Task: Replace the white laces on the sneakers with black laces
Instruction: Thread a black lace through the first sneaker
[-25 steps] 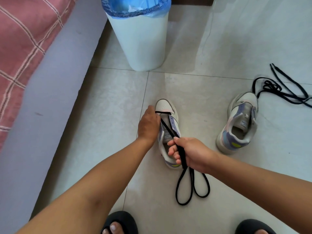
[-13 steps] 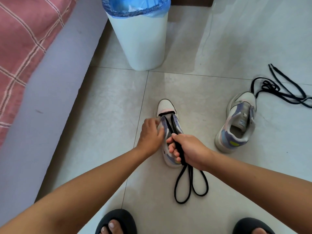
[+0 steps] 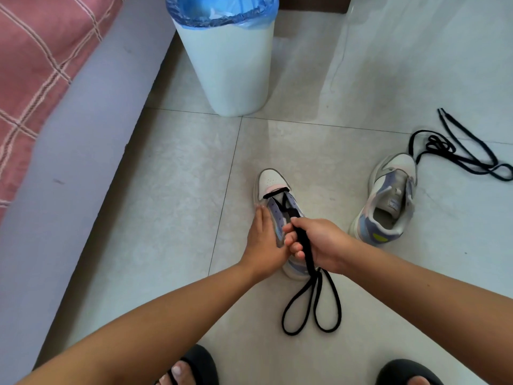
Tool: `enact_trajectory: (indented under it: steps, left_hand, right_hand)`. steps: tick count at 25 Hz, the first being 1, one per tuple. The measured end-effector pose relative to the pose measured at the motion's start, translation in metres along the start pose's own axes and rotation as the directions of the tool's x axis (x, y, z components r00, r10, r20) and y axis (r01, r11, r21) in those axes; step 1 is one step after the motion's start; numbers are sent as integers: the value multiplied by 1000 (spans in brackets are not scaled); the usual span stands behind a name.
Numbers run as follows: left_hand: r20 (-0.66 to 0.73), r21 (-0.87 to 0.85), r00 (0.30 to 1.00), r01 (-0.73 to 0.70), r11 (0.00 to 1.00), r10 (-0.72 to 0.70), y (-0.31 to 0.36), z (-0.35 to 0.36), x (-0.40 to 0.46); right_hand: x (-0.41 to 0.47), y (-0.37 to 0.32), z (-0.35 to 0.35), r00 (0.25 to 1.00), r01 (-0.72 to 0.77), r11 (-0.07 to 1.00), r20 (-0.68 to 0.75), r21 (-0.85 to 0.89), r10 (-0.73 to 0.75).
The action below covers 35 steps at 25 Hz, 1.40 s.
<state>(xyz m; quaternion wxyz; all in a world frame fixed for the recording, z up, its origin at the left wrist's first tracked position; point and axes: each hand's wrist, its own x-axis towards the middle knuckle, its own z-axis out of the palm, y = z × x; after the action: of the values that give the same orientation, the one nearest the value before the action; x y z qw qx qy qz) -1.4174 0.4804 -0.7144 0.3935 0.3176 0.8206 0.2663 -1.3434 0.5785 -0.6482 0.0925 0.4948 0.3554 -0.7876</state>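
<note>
Black lace is running back from the sneaker toe through the gripping right hand; left hand, fingers straight, is pressing the sneaker's side.

bright, soft daylight. the floor tiles shine with pale glare far right. soft shadows sit by the bin. lines bend at the edges. everything looks sharp.

Your forearms are bare, no sleeves showing, and you wear black slides leaving toes exposed.
</note>
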Motion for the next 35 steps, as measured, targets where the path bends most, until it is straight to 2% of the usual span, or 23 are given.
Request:
enact_trajectory:
  steps: [4, 6, 9, 11, 13, 15, 16, 18, 24, 26, 29, 32, 35]
  left_hand:
    - [-262, -123, 965, -2, 992, -30, 16, 6, 11]
    - [-282, -231, 955, 27, 973, -93, 23, 2, 12]
    - [-286, -253, 955, 9, 968, -83, 19, 1, 13]
    - [-282, -238, 958, -8, 971, -61, 17, 2, 13]
    - [-260, -315, 962, -8, 949, -78, 19, 4, 17]
    - [-283, -485, 939, 34, 874, -194, 19, 5, 28]
    - [-312, -508, 913, 72, 858, -262, 16, 6, 34]
    - [-299, -561, 893, 120, 819, -336, 15, 5, 37]
    - [-276, -703, 893, 65, 708, -356, 19, 0, 26]
    - [-289, -636, 903, 67, 769, -318, 17, -3, 20]
    - [-276, -276, 952, 51, 960, -130, 5, -5, 6]
    - [-215, 0, 967, 138, 990, -135, -5, -19, 2]
    - [-227, 112, 965, 163, 980, -135, -4, -33, 2]
  right_hand:
    - [-3, 8, -10, 997, 73, 980, 15, -184, -71]
    - [-4, 9, -16, 993, 104, 957, -18, -271, -114]
    - [-5, 6, -23, 993, 98, 903, -24, -419, -119]
    - [-12, 8, -17, 994, 105, 924, 0, -368, -113]
    - [-27, 16, -1, 995, 95, 968, 48, -231, -86]
    - [-41, 27, 17, 992, 44, 991, 124, -130, -28]
    - [-46, 32, 23, 988, 22, 995, 156, -98, -6]
    - [-50, 36, 24, 984, 12, 997, 177, -78, 2]
    - [-47, 34, 17, 985, 39, 987, 172, -158, -11]
    - [-42, 35, 14, 986, 18, 978, 168, -208, 18]
    - [-39, 39, 8, 981, -19, 976, 187, -218, 60]
    - [-37, 40, 1, 985, -19, 982, 167, -187, 51]
    - [-36, 33, -10, 997, -18, 969, 72, -246, 37]
